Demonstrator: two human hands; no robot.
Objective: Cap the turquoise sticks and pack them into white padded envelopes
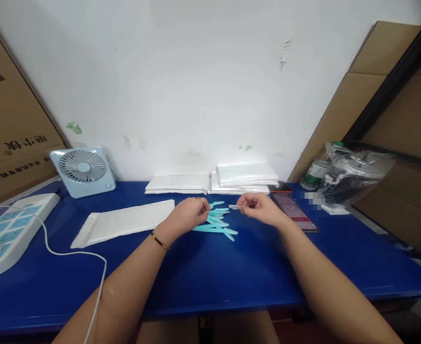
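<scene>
My left hand [195, 211] is closed, its fingertips bent inward at the middle of the table. From these fingers sticks out a slim turquoise eyebrow razor [216, 204]; its other end is hidden by the hand. Just below and to the right, several more turquoise razors [215, 229] lie in a loose, overlapping pile, partly covered by my left hand. My right hand [254, 207] pinches a small translucent plastic piece [235, 207] between thumb and fingers, pointing left toward the razors. A gap separates the two hands.
White padded mailers [246, 174] are stacked along the wall, and a single mailer [124, 220] lies flat at left. Also on the blue table [210, 277] are a fan [83, 167], a power strip [20, 229] with a trailing cable, a phone [296, 212] and a bottle [316, 173].
</scene>
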